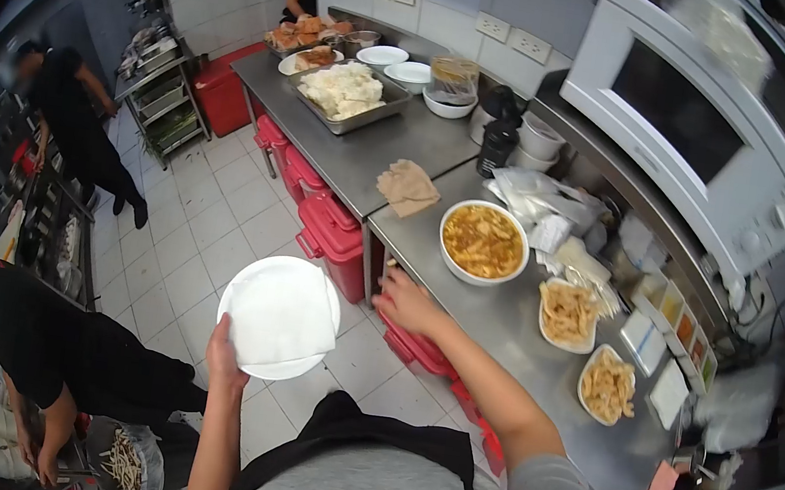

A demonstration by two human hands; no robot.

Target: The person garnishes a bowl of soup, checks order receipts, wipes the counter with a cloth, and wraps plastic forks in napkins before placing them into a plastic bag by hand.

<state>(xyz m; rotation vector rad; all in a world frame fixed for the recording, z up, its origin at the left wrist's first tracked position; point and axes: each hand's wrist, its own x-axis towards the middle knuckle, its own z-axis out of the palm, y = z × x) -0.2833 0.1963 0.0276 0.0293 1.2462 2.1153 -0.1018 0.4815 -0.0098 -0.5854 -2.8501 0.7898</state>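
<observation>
My left hand grips the lower left rim of a round white plate, held out over the floor. A folded white paper napkin lies flat on the plate. My right hand is at the front edge of the steel counter, with its fingers curled. What those fingers hold, if anything, is too small to make out. On the counter beyond it stands a white bowl of orange-brown soup. A crumpled brown cloth or paper lies to the left of the bowl.
Two bowls of fried strips stand right of the soup, near a condiment rack. A microwave sits above. A tray of rice is farther back. Red bins stand below. Two co-workers are on the left.
</observation>
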